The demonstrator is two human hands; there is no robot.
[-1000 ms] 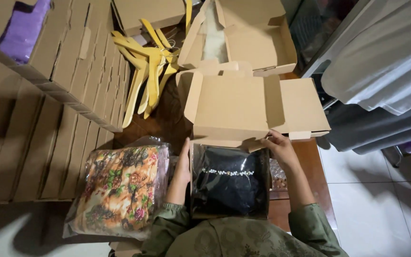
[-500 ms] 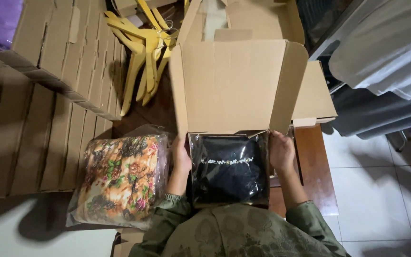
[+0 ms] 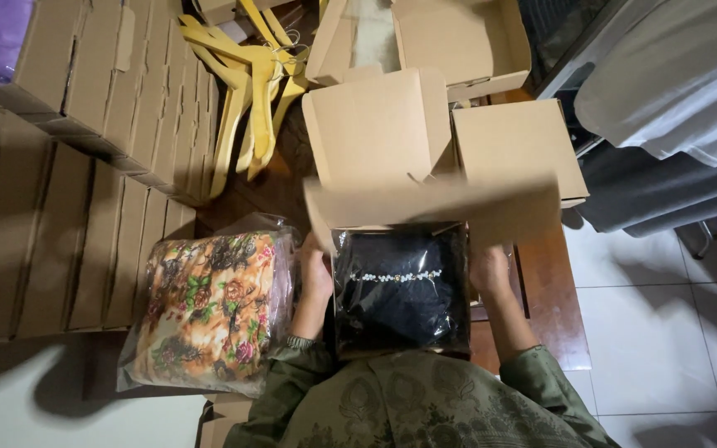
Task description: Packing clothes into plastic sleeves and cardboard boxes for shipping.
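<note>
Cardboard box (image 3: pixel 425 207) with black bagged garment (image 3: pixel 400 286): left hand (image 3: pixel 317 274), right hand (image 3: pixel 490 270) grip its sides, steadying it; floral bag (image 3: pixel 209 307) beside left hand.

The dark wooden table (image 3: pixel 553 286) carries an open cardboard box (image 3: pixel 425 207) holding a black garment in clear plastic (image 3: pixel 400 286), with two more open cardboard boxes (image 3: pixel 450 37) behind it. A clear bag of floral fabric (image 3: pixel 209 307) lies at the table's left, just beside the box. Yellow wooden hangers (image 3: pixel 251 83) lie further back, next to rows of flat cardboard boxes (image 3: pixel 85 166).
</note>
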